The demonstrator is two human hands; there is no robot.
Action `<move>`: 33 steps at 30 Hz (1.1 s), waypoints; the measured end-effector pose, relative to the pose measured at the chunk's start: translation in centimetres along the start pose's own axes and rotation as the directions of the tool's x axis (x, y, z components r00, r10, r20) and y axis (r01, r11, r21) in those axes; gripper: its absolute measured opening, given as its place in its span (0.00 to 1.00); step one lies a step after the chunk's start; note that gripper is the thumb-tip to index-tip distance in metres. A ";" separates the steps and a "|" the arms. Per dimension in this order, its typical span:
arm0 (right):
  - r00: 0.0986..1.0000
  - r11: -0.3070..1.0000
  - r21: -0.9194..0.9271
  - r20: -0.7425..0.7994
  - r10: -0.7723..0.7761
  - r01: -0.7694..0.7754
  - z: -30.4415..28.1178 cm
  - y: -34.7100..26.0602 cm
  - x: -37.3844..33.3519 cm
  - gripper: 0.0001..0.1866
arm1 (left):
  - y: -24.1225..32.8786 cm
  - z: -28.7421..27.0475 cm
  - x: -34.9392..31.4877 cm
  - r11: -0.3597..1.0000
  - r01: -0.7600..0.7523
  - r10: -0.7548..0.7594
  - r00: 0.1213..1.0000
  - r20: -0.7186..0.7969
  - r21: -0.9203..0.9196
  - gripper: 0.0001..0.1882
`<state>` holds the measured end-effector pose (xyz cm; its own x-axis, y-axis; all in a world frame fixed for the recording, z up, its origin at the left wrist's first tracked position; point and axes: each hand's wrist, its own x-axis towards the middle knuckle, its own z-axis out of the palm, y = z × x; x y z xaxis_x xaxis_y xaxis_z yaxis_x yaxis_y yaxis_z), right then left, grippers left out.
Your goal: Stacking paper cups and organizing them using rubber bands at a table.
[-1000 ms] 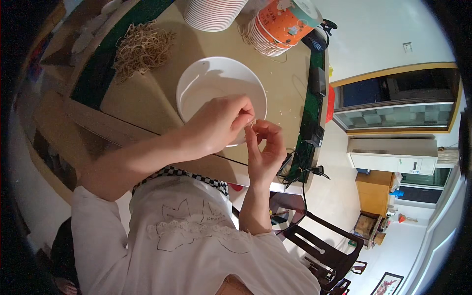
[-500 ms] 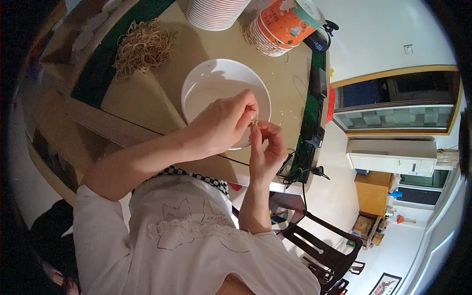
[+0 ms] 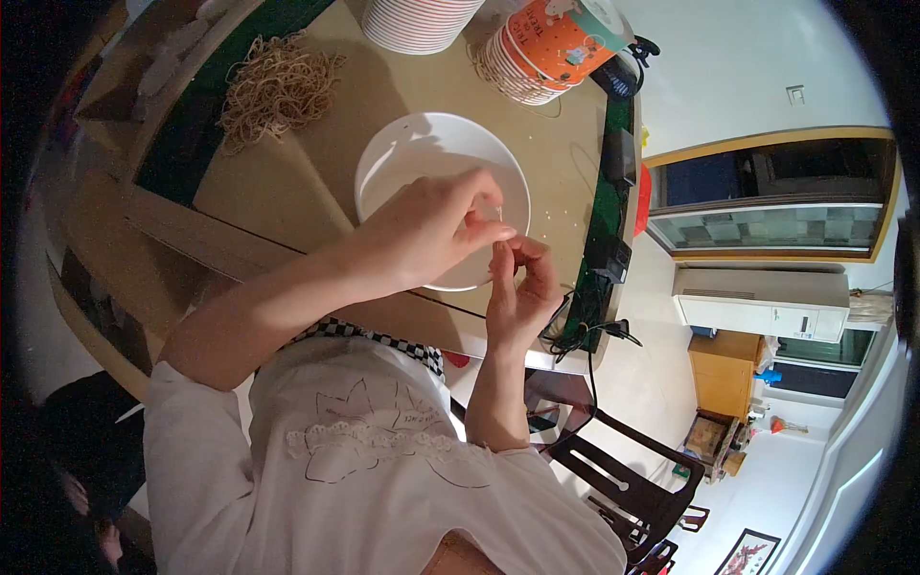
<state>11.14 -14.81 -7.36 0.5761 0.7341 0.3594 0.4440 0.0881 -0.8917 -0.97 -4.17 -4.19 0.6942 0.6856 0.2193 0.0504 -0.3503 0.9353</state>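
My left hand (image 3: 426, 230) and my right hand (image 3: 522, 292) meet over the right side of a white round bowl (image 3: 388, 163). The left fingers are bent in a loose curl, with the thumb stretched toward the right fingertips. A tiny pale, thread-like bit shows between the left finger and thumb; its kind is too small to tell. My right thumb and forefinger are pinched together beneath the left thumb, and what they hold is mostly hidden. Behind the bowl to the left lies a tangled heap of thin tan loops (image 3: 278, 91).
At the back stand a stack of white cups with red rims (image 3: 417, 24) and a stack of orange printed paper cups (image 3: 541, 48). Black adapters (image 3: 610, 259) and cables line the table's right edge. Small white crumbs dot the tabletop. A dark chair (image 3: 623, 479) stands lower right.
My left fingers have opened out from a tighter pinch, and the left thumb has stretched toward the right fingertips. The right hand stays almost in place.
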 end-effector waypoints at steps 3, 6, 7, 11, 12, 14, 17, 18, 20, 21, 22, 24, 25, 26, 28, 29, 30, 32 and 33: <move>1.000 1.000 0.005 0.009 -0.015 0.015 0.0 0.0 -0.1 0.02 | -0.3 0.5 0.0 0.997 -0.072 0.073 0.997 -0.015 0.027 0.05; 1.000 0.999 -0.048 -0.004 -0.012 0.012 -0.6 1.0 0.0 0.02 | 0.0 -0.3 0.8 0.978 -0.163 0.191 0.948 -0.255 0.128 0.03; 1.000 0.998 -0.067 -0.005 -0.014 0.014 -1.0 1.2 -0.1 0.02 | 0.4 -1.1 1.2 0.991 -0.122 0.133 0.931 -0.339 0.055 0.03; 1.000 0.999 -0.034 -0.016 -0.007 0.007 -0.8 0.5 0.4 0.02 | -0.1 -1.1 1.6 0.932 -0.260 0.307 0.937 -0.167 0.251 0.03; 1.000 0.999 -0.033 -0.014 -0.007 0.007 -0.8 0.5 0.4 0.02 | 0.0 -0.4 1.2 0.949 -0.222 0.252 0.961 -0.117 0.222 0.07; 0.999 0.997 -0.061 0.005 -0.048 0.048 -0.9 0.5 0.3 0.02 | 0.1 0.0 1.1 0.955 -0.234 0.246 0.968 -0.051 0.180 0.09; 0.997 0.995 -0.076 0.019 -0.069 0.070 -0.9 0.6 0.3 0.02 | -0.1 0.3 0.9 0.957 -0.240 0.242 0.970 0.009 0.162 0.09; 0.997 0.996 -0.052 0.020 -0.074 0.075 -0.8 0.7 0.3 0.03 | -0.2 0.4 0.9 0.958 -0.204 0.200 0.979 0.040 0.202 0.08; 0.996 0.994 -0.071 0.029 -0.083 0.085 -0.8 1.0 0.3 0.03 | -0.4 0.6 0.9 0.955 -0.168 0.157 0.985 0.066 0.244 0.07; 0.995 0.992 -0.089 0.038 -0.091 0.094 -0.8 1.0 0.3 0.03 | -0.4 0.9 0.8 0.943 -0.170 0.177 0.984 0.002 0.285 0.07; 0.995 0.992 -0.091 0.037 -0.088 0.091 -0.9 1.0 0.3 0.03 | -0.4 1.1 0.7 0.931 -0.169 0.197 0.979 -0.057 0.324 0.06; 0.991 0.982 -0.139 0.069 -0.117 0.125 -1.0 0.6 0.5 0.04 | -0.3 1.3 0.4 0.935 -0.185 0.223 0.970 -0.097 0.303 0.06; 0.991 0.983 -0.142 0.068 -0.111 0.120 -1.2 0.5 0.7 0.04 | -0.2 1.3 0.4 0.937 -0.202 0.249 0.959 -0.138 0.283 0.06; 0.990 0.981 -0.158 0.107 -0.094 0.111 -1.4 0.3 1.1 0.05 | -0.3 1.3 0.4 0.939 -0.200 0.245 0.960 -0.134 0.280 0.06; 0.987 0.984 -0.150 0.145 -0.072 0.093 -1.6 -0.8 1.6 0.06 | -0.2 1.3 0.3 0.956 -0.183 0.213 0.970 -0.115 0.228 0.06; 0.987 0.988 -0.125 0.144 -0.067 0.085 -1.6 -1.3 1.8 0.06 | 0.0 1.3 0.3 0.959 -0.175 0.205 0.972 -0.115 0.224 0.06; 0.985 0.984 -0.146 0.151 -0.080 0.102 -1.8 -1.2 1.8 0.06 | 0.3 1.3 0.4 0.958 -0.216 0.236 0.968 -0.089 0.188 0.06; 0.986 0.995 -0.057 0.155 -0.068 0.077 -2.0 -1.6 2.1 0.06 | 0.7 1.1 0.5 0.956 -0.256 0.267 0.962 -0.062 0.146 0.06; 0.985 0.998 0.035 0.160 -0.062 0.057 -2.1 -1.7 2.3 0.05 | 0.9 1.0 0.4 0.950 -0.256 0.270 0.961 -0.059 0.180 0.06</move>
<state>13.15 -14.70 -4.40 0.4302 0.8253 0.3657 0.4519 0.1538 -0.8787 0.06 -4.85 -3.54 0.6382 0.6022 0.4797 -0.0002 -0.6230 0.7822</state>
